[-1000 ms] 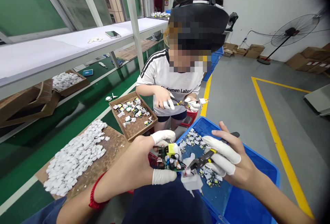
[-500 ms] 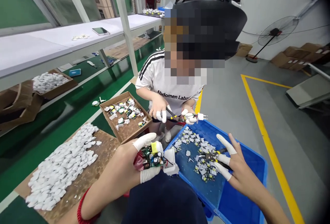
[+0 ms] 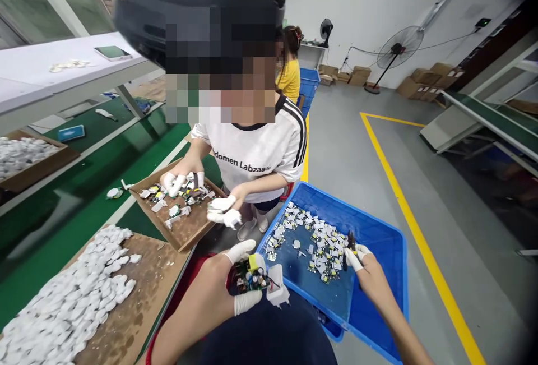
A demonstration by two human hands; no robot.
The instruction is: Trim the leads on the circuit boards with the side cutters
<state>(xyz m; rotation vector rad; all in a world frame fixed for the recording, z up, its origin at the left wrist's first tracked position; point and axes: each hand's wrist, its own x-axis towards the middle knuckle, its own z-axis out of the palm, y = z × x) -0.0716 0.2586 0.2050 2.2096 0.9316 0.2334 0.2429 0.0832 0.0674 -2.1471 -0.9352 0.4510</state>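
My left hand (image 3: 210, 292), with white finger covers on thumb and fingers, is closed around a circuit board (image 3: 252, 275) crowded with small parts and a yellow block. Short wires link the board to a white plug housing (image 3: 277, 286), which hangs off its right end. Over the right side of the blue crate (image 3: 380, 320), my right hand (image 3: 370, 269) is closed on cutting pliers (image 3: 351, 241) with black and yellow handles. The pliers' tips point up and away from me. Beneath them in the crate lie several circuit boards with white pieces (image 3: 328, 247).
A co-worker's hands (image 3: 225, 211) are over a cardboard tray (image 3: 195, 230) of boards and white pieces. White caps (image 3: 71, 292) are heaped on a brown board at left. Another person in yellow (image 3: 289, 80) is farther back, near a standing fan (image 3: 397, 50).
My view has swung right. My right hand's spread fingers have drawn in around the pliers, which now point upward. The co-worker's one hand has moved into the cardboard tray.
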